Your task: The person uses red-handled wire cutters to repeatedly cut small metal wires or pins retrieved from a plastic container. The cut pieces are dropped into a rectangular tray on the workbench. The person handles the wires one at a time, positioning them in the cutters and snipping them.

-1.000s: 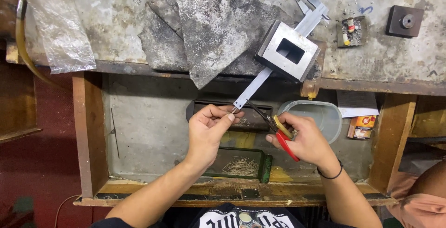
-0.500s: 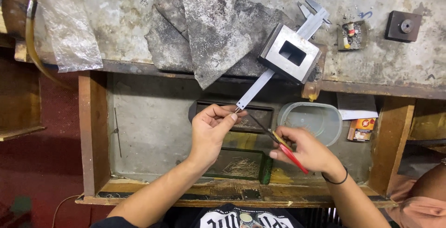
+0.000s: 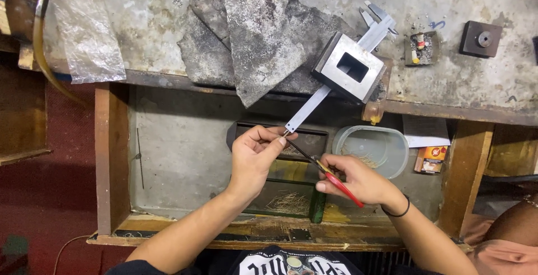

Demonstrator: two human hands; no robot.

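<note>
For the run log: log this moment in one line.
left hand: pinching fine wire | right hand: holding red-handled pliers | below: tray

left hand: fingers pinched, tips by lower end of caliper
right hand: grips red-handled pliers, nose toward left fingertips
steel block: sits on caliper, bench edge
plastic tub: below block, right of pliers
dark tray: under both hands
grey sheet: left of block

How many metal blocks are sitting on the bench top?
2: a grey square block with a rectangular hole resting on the caliper at the bench edge, and a small dark block with a round centre at far right.
</note>
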